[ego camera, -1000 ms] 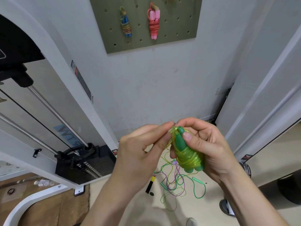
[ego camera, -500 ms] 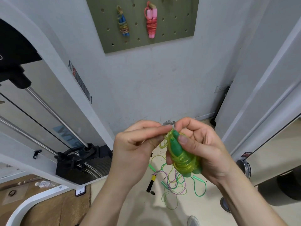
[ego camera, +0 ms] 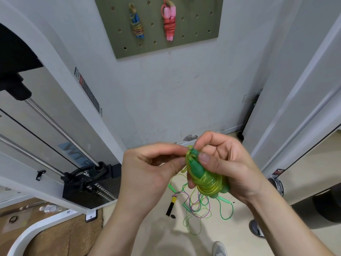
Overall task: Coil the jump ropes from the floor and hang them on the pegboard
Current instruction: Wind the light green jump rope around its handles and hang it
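The right hand [ego camera: 230, 169] grips the coiled green jump rope [ego camera: 204, 178] while the left hand [ego camera: 153, 169] pinches its loose end at the top. Below, tangled ropes [ego camera: 199, 206] lie on the floor [ego camera: 151, 224]. Beyond, blue [ego camera: 137, 24] and pink [ego camera: 169, 23] coiled ropes hang on the pegboard [ego camera: 201, 24].

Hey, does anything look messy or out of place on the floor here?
Yes: a tangle of loose ropes lies uncoiled on the floor below the hands, unlike the two coiled ropes on the pegboard.
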The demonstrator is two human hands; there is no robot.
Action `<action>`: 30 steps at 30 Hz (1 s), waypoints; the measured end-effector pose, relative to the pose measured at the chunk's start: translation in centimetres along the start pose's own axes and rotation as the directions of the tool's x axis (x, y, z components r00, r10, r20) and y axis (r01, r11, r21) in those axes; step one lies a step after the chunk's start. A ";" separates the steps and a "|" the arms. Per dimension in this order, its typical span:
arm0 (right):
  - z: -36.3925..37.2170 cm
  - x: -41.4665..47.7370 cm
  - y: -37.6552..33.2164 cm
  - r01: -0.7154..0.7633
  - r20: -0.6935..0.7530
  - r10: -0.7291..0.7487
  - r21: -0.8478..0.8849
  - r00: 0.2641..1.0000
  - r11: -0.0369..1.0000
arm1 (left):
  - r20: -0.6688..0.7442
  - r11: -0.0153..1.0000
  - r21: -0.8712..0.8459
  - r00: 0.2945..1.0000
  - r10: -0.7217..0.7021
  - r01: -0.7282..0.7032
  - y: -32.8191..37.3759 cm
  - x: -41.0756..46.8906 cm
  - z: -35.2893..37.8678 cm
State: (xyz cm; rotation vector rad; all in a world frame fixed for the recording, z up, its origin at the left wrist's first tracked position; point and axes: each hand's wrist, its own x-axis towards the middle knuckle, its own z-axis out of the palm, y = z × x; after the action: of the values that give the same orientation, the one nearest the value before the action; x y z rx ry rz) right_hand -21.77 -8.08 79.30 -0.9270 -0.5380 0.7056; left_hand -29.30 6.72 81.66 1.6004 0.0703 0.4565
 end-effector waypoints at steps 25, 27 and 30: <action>-2.9 1.0 2.7 -0.245 -0.326 0.070 -0.536 0.943 0.808 | 0.230 0.717 0.684 0.972 -0.042 -0.131 -2.6 1.1 -1.9; -4.1 0.8 2.7 -0.259 -0.313 0.143 -0.372 0.939 0.891 | 0.324 0.852 0.523 0.921 -0.216 0.016 -2.4 1.4 -3.0; -5.1 0.9 2.6 -0.209 -0.222 0.152 -0.264 0.963 0.941 | 0.356 0.959 0.215 0.900 -0.251 0.182 -2.4 1.5 -3.9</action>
State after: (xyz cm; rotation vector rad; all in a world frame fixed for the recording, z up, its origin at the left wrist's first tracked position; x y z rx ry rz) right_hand -18.47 -9.05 74.61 -1.3168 -0.3842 0.7017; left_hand -28.72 11.06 79.79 1.8070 -0.0066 -0.0429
